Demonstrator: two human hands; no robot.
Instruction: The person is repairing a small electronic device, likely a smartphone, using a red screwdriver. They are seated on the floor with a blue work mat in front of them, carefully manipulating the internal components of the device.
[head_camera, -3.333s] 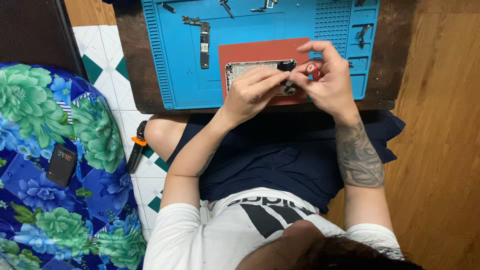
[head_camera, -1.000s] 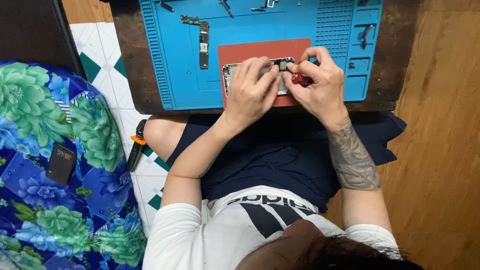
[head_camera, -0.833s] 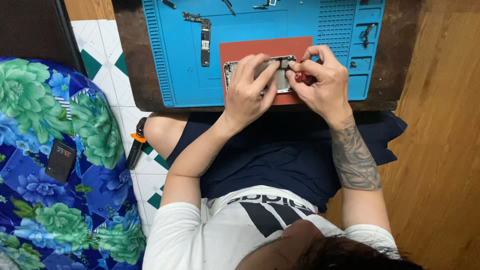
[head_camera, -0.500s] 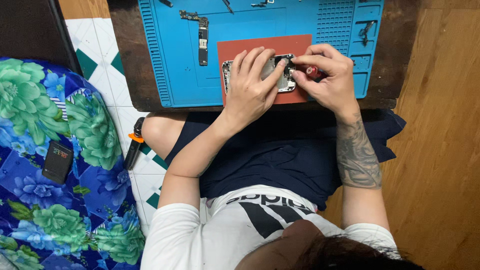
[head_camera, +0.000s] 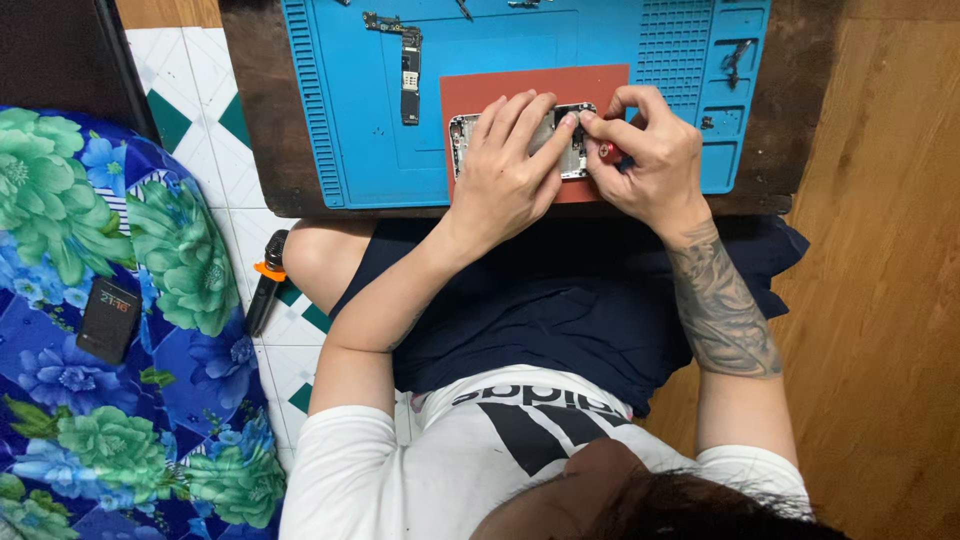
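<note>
An opened phone body (head_camera: 466, 131) lies on a red pad (head_camera: 520, 85) on top of a blue work mat (head_camera: 350, 130). My left hand (head_camera: 505, 170) rests flat over the phone and holds it down, fingers spread across it. My right hand (head_camera: 645, 160) sits at the phone's right end, pinching a small red-handled tool (head_camera: 606, 150) whose tip meets the phone's edge. Most of the phone is hidden under my left hand.
A long circuit board (head_camera: 410, 70) lies on the mat to the upper left. Small parts (head_camera: 735, 55) sit in the mat's right-hand trays. The mat rests on a dark wooden table (head_camera: 260, 130). A black and orange tool (head_camera: 265, 280) lies on the tiled floor. A small black device (head_camera: 108, 320) lies on a flowered blue cloth (head_camera: 110, 400).
My left hand slid from beside the phone to lie over it, and my right hand drew closer to the phone's right end with the tool.
</note>
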